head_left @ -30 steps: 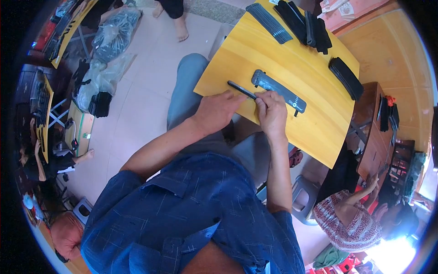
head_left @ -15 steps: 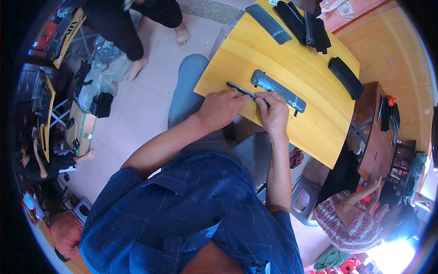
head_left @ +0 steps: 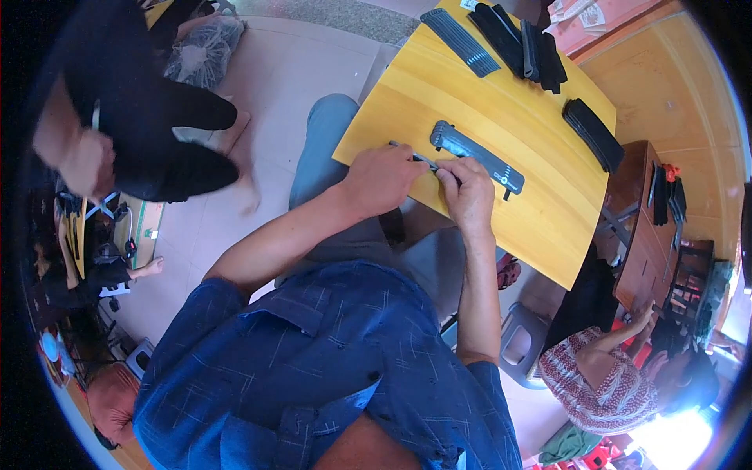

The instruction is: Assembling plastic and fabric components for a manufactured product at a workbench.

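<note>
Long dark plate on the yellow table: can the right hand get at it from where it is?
Probably yes. The right hand sits at the near table edge, pinching a thin dark strip with the left hand. The long dark plate lies just beyond its fingers, with bare tabletop between.

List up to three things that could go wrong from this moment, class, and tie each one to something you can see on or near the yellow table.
1. Both the left hand and right hand pinch the thin dark strip right at the yellow table edge; if it slips, it may drop to the floor.
2. The long grey part lies loose beside the hands, so a nudge could shift it.
3. A person in black passes close by and might bump the table.
</note>
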Action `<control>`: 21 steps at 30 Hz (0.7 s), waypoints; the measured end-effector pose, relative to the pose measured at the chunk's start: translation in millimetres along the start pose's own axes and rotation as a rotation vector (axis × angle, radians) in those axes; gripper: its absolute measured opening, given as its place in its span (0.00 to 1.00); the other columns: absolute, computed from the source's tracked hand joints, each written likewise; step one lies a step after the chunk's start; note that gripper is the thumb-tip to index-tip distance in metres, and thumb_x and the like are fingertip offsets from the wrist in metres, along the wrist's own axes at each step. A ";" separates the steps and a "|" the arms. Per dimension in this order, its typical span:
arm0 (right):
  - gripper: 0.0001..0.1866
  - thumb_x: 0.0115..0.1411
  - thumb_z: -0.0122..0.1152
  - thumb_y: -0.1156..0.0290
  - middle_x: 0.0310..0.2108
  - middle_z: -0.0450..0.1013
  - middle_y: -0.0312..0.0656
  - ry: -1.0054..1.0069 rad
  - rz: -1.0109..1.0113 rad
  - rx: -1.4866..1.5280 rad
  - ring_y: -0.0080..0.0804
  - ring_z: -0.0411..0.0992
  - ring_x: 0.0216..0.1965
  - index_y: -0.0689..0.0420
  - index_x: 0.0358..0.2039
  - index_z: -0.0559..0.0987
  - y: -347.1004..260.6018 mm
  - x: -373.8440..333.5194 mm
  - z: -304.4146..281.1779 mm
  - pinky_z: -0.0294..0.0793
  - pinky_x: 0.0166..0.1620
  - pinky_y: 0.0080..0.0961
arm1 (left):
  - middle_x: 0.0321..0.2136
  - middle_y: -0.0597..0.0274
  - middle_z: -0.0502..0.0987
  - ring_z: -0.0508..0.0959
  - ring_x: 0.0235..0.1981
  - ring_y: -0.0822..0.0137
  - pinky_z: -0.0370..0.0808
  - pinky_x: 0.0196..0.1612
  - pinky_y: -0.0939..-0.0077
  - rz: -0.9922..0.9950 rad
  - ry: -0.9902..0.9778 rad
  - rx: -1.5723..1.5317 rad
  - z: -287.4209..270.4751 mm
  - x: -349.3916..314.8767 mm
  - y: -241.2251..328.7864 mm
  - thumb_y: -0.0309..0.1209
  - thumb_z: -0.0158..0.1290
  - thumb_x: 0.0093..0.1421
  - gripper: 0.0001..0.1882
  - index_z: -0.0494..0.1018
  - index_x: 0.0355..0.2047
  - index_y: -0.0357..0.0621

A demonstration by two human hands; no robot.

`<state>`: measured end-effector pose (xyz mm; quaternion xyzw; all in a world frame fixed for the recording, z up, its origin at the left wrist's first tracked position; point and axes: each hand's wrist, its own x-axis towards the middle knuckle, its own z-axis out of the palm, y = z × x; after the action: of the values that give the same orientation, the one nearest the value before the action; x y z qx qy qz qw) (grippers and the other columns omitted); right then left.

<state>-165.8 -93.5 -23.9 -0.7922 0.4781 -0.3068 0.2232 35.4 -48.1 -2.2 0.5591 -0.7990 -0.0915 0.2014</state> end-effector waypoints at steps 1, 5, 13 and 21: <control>0.06 0.59 0.67 0.69 0.33 0.78 0.44 0.001 -0.009 -0.006 0.46 0.77 0.40 0.55 0.36 0.87 -0.4 -0.1 0.0 0.77 0.44 0.39 | 0.32 0.58 0.79 0.83 0.35 0.56 0.80 0.32 0.57 -0.011 -0.021 0.011 -0.1 0.8 0.7 0.30 0.53 0.60 0.12 0.84 0.42 0.53; 0.06 0.59 0.68 0.70 0.33 0.78 0.43 -0.016 -0.028 -0.024 0.45 0.77 0.40 0.55 0.35 0.87 -1.5 0.9 -3.7 0.77 0.44 0.38 | 0.32 0.56 0.79 0.83 0.35 0.55 0.80 0.33 0.57 -0.037 -0.059 0.008 -4.2 3.3 3.8 0.30 0.53 0.60 0.12 0.84 0.42 0.53; 0.05 0.58 0.68 0.70 0.32 0.78 0.42 -0.047 -0.025 -0.004 0.44 0.77 0.39 0.54 0.35 0.87 -1.4 6.5 -5.8 0.77 0.43 0.38 | 0.32 0.55 0.80 0.82 0.38 0.49 0.78 0.37 0.51 -0.146 -0.223 -0.026 -9.0 16.1 -4.7 0.33 0.52 0.63 0.17 0.78 0.53 0.54; 0.05 0.57 0.69 0.71 0.33 0.78 0.41 -0.056 -0.019 -0.006 0.43 0.77 0.39 0.54 0.35 0.87 2.1 5.5 -3.4 0.77 0.42 0.37 | 0.30 0.53 0.83 0.84 0.36 0.50 0.79 0.38 0.49 -0.233 -0.351 0.046 -16.1 30.0 3.6 0.34 0.51 0.64 0.17 0.80 0.51 0.53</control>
<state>-167.6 -99.6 -21.4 -0.8058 0.4649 -0.2851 0.2309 30.3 -73.4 20.2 0.6276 -0.7538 -0.1918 0.0342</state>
